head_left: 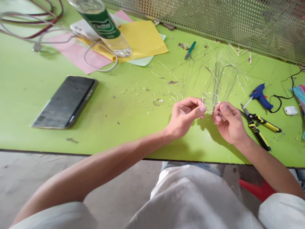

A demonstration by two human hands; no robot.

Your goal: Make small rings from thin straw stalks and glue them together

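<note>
Between my two hands, a little above the green table [133,127], is a small ring-shaped piece of thin silvery wire [210,94]. My left hand [187,116] pinches its left side between thumb and fingertips. At the right side, the thumb and curled fingers of my right hand [228,122] close on the same wire piece. The finer shape of the wire is too small to make out. Just beyond my hands lies a loose spread of thin straight wires [216,78]. Yellow-and-black pliers [256,127] rest on the table to the right of my right hand.
A blue glue gun [261,97] with a black cord and a white earbud case [290,110] lie at right. A green-handled cutter [190,50] lies behind the wires. Leftward are a dark tablet [66,101], a water bottle [105,27] and coloured paper [147,39]. A perforated panel [214,24] borders the back.
</note>
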